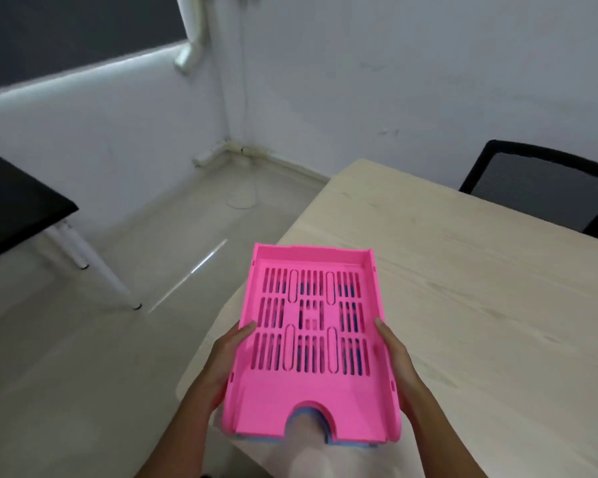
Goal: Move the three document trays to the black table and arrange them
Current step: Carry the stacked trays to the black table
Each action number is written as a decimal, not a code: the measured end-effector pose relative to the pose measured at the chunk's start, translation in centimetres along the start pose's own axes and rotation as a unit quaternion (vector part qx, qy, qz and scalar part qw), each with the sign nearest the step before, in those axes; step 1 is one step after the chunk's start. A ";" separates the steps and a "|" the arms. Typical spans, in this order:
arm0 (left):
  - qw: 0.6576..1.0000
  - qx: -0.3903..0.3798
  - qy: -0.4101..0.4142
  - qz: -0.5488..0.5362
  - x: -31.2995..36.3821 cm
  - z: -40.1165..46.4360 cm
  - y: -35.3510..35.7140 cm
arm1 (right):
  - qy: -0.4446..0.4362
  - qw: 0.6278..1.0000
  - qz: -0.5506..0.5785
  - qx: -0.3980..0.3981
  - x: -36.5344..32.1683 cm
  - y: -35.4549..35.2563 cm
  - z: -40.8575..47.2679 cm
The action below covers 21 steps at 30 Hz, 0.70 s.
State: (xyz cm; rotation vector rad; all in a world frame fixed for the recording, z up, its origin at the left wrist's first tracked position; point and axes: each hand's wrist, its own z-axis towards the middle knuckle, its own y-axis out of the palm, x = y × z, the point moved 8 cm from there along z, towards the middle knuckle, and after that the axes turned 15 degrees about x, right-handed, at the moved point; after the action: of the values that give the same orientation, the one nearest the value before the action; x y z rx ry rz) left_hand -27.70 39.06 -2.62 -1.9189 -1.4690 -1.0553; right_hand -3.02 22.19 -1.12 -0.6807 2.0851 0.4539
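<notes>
A pink slotted document tray tops a nested stack, with a blue tray showing under its front edge and through the slots. How many trays lie beneath is hidden. My left hand grips the stack's left side, thumb over the rim. My right hand grips the right side the same way. The stack hangs above the near left corner of the light wooden table. The black table stands at the far left, across open floor.
A black mesh chair sits behind the wooden table at the right. White legs hold up the black table. A white cable lies on the floor near the room's corner. Grey floor stretches between the two tables.
</notes>
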 end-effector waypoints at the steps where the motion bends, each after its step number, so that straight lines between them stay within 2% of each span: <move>1: 1.000 0.020 0.003 -0.014 0.6 0.2 -2.8 | -0.001 1.000 -0.014 -0.018 -0.1 3.0 0.1; 10: 0.973 0.181 0.054 -0.134 5.6 -1.0 -29.9 | 0.035 0.974 -0.078 -0.210 2.1 33.0 -2.9; 16: 0.928 0.300 0.081 -0.204 6.5 -4.6 -45.2 | 0.076 0.923 -0.096 -0.364 5.8 51.1 -8.2; 21: 0.897 0.355 0.083 -0.252 6.9 -5.7 -54.7 | 0.073 0.889 -0.145 -0.429 8.3 63.0 -11.0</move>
State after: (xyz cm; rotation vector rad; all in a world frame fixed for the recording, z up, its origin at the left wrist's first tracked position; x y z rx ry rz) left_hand -80.60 54.60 2.66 -0.9402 -1.9492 -0.6936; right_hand -52.74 63.15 2.28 -1.5496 1.8080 1.2017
